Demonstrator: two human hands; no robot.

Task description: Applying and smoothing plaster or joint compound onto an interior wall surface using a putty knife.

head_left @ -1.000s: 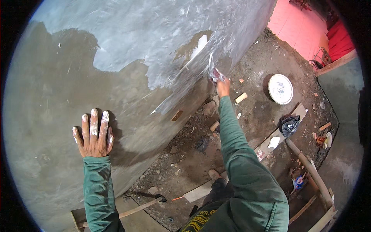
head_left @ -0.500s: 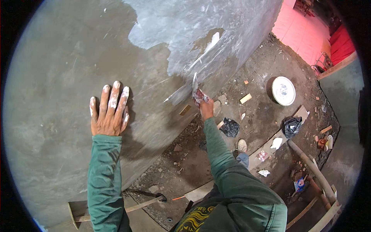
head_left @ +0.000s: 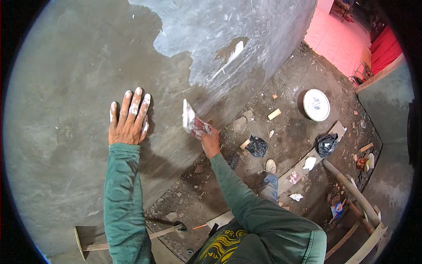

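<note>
My left hand point(head_left: 129, 119) lies flat on the grey plastered wall point(head_left: 57, 132), fingers stretched out and spotted with white paste. To its right, my right hand point(head_left: 209, 140) grips a smeared putty knife point(head_left: 191, 116), its blade coated white and tilted against or very near the wall. A patch of lighter, whitish coating point(head_left: 237, 17) covers the upper right of the wall, with an irregular edge and a bright streak. Both my forearms are in green sleeves.
On the dirt floor point(head_left: 246, 185) stand a white round pail point(head_left: 316, 105), black plastic bags point(head_left: 327, 145), a long board point(head_left: 299, 171) and wood scraps. Bamboo poles point(head_left: 356, 189) lean at lower right. A pink tiled floor point(head_left: 334, 35) lies beyond. My shoe point(head_left: 270, 166) shows below.
My right hand has swept the knife down and leftward, away from the whitish patch toward my left hand. My left hand appears higher and farther right in view, still flat on the wall.
</note>
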